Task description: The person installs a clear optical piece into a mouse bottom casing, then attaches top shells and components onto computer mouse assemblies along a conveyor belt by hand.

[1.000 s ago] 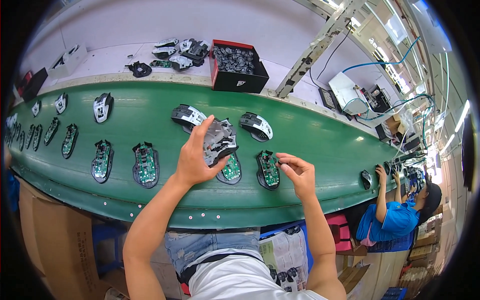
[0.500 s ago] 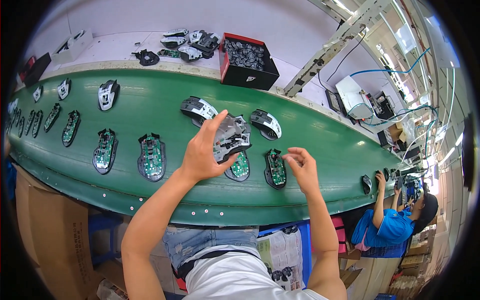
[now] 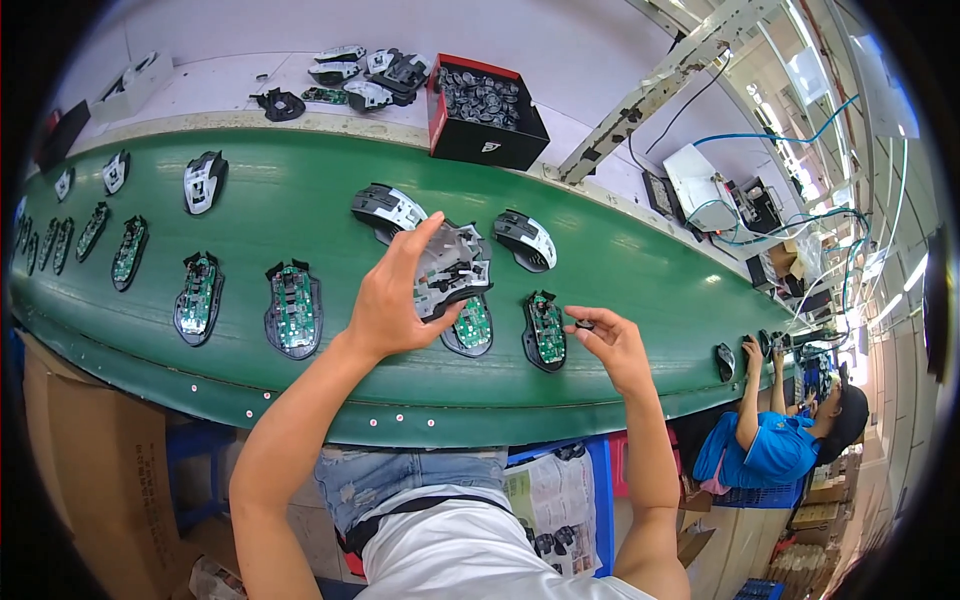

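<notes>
My left hand [image 3: 384, 305] grips a computer mouse top shell [image 3: 460, 262], its hollow grey inside turned up, above the green belt [image 3: 390, 397]. Partly hidden under it lies a mouse base with a green circuit board [image 3: 471, 327]. Between thumb and fingertips, my right hand [image 3: 617, 352] pinches a small dark round part [image 3: 584, 324]. Just left of those fingers, without touching them, rests another mouse base with a circuit board [image 3: 545, 333]. Beyond my hands sit two black-and-white mouse shells, the left one [image 3: 387, 209] partly covered by my hand and the right one [image 3: 525, 240] in full view.
Several mouse bases [image 3: 294, 310] and white-topped shells [image 3: 204, 183] line the belt at left. On the far ledge stands a black-and-red box [image 3: 490, 142] of small dark round parts, beside a pile of shells [image 3: 368, 95]. At right a co-worker in blue [image 3: 763, 450] handles parts.
My right hand has drawn slightly away from the mouse base, and the small dark part now shows at its fingertips. My left hand still holds the shell; the whole view has shifted a little.
</notes>
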Demonstrator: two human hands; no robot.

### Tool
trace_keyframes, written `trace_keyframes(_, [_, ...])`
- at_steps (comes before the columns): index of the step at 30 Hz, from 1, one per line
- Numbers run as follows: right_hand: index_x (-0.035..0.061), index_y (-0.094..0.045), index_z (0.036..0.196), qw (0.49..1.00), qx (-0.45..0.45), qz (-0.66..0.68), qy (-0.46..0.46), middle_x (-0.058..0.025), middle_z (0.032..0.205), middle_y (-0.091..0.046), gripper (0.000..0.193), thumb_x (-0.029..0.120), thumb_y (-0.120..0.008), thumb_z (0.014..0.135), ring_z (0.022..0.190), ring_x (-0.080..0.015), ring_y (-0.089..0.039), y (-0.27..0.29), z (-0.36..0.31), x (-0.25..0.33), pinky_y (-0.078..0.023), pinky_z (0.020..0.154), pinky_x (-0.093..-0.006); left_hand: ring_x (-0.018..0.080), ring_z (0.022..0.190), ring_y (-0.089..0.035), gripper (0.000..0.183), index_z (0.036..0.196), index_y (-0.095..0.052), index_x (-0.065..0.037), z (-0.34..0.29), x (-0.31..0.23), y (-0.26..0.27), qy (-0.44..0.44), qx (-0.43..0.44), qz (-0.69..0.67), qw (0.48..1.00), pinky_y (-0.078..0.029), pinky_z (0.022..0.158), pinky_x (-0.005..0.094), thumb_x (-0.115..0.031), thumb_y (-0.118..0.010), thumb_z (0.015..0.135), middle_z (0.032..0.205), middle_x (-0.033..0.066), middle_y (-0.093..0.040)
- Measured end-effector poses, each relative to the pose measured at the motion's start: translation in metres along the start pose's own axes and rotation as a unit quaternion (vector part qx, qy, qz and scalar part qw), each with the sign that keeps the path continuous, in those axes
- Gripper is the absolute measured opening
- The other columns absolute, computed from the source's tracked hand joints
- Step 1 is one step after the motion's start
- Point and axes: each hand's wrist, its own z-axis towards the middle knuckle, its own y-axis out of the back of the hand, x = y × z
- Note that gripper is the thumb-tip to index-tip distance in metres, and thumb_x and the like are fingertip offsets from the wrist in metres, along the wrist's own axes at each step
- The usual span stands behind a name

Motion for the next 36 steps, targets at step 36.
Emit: trace_keyframes(36, [0.0017,-0.072,0.111,0.9,-0.107,-0.354,0.231,-0.0105,0.099,-0.069,0.029,-0.003,-0.073,0.082,0.076,-0.0175,-0.069,-0.037,0.033,-0.019,-0.059,0.071,-0.0296,0.0386,0.105,-0.061,0.093,0.147,-0.036,-0.003,-0.003,0.004,0.012,0.009,0.025,-0.012,1.0,-0.054,0.086,0.0412,-0.016,-0.083,0.067,0.127,0.0204,-0.057])
